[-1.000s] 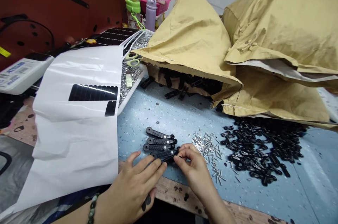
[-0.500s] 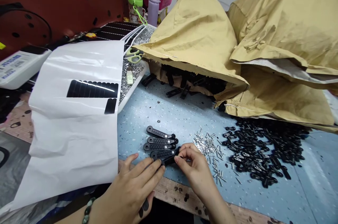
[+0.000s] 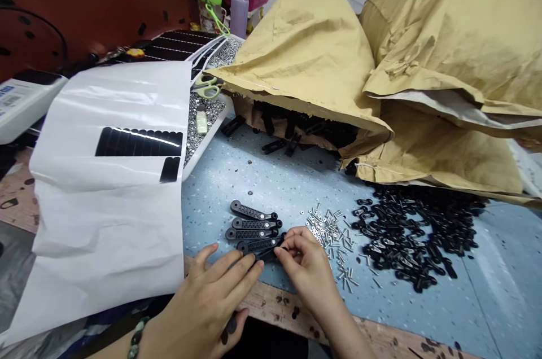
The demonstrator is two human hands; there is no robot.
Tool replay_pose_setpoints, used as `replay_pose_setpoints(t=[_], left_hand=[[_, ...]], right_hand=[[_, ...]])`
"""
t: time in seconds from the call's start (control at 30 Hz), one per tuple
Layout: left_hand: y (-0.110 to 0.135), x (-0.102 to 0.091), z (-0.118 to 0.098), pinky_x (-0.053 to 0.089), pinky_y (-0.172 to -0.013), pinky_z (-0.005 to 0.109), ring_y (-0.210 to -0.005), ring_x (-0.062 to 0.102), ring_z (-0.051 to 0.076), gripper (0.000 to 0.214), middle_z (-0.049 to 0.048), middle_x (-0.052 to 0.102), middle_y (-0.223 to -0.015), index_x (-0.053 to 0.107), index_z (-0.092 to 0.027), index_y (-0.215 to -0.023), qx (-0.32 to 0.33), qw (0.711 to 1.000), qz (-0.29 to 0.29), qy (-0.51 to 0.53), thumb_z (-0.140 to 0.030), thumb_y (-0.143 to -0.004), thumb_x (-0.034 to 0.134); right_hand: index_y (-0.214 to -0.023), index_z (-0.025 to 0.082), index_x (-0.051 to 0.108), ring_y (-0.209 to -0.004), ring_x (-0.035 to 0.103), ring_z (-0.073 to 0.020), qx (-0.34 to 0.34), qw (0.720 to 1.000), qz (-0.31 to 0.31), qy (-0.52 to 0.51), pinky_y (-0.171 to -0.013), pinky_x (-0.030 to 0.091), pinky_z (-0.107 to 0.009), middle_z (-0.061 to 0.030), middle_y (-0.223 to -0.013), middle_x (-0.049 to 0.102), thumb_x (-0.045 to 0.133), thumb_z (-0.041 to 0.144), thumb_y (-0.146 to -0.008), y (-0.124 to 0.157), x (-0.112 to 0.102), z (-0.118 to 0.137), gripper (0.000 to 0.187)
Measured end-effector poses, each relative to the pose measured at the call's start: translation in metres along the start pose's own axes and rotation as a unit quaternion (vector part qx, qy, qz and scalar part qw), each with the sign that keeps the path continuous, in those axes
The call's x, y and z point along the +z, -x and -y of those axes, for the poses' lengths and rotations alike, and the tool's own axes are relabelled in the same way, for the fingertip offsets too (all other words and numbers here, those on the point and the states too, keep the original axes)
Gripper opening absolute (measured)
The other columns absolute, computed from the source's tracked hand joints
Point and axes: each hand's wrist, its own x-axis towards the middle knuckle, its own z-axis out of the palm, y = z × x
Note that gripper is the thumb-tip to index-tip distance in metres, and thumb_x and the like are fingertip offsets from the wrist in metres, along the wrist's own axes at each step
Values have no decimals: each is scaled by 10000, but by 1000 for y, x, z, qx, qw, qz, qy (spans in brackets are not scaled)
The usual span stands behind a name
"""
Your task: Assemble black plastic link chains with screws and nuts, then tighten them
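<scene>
My left hand lies at the table's near edge, fingers laid over one end of a black plastic lever. My right hand pinches at the lever's other end, fingers pressed together; what sits between the fingertips is too small to see. Three more black levers lie stacked side by side just beyond. A scatter of small silver pins lies right of my right hand. Further right spreads a heap of small black plastic parts.
A white glossy sheet with black stickers covers the left. Behind it a white tray of silver hardware holds scissors. Large tan paper sacks fill the back right, one spilling black levers. Bottles stand at the back.
The camera view has shifted slightly. Both hands stay on the same lever with only small finger movements.
</scene>
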Motion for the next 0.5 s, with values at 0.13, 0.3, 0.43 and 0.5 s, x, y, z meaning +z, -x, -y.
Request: replay_pose_setpoints(t=[0.13, 0.3, 0.43, 0.5], left_hand=[[-3, 3, -1, 146, -1082, 460, -1134, 511, 239, 522, 25, 602, -1257, 431, -241, -1379, -6, 1000, 7, 16, -321, -874, 539], [-11, -15, -1, 259, -1078, 498, -1210, 454, 268, 627, 66, 539, -1302, 408, -186, -1371, -27, 996, 63, 59, -108, -751, 462], [-21, -34, 3, 445, -1005, 365, -1255, 442, 211, 668, 60, 500, -1355, 401, -189, -1341, -31, 991, 54, 116, -27, -695, 354], [-24, -39, 5, 475, -988, 327, -1244, 466, 182, 651, 33, 528, -1333, 385, -224, -1351, -30, 987, 60, 149, -25, -733, 334]], right_hand=[[-670, 191, 502, -601, 541, -129, -67, 984, -17, 165, -543, 451, -250, -19, -795, 515, 589, 183, -833, 1, 0, 1, 185], [-664, 207, 467, -659, 552, -213, -107, 912, -79, 387, -480, 438, -290, -36, -749, 504, 688, 503, -759, 3, -10, 0, 382], [-1029, 178, 534, -935, 564, -251, -243, 930, -88, 260, -700, 534, -358, -124, -1083, 492, 595, 330, -861, 13, -12, 16, 235], [-1186, 202, 505, -1053, 529, -234, -340, 920, -36, 193, -850, 506, -372, -124, -1216, 448, 531, 170, -884, 19, -7, 32, 305]])
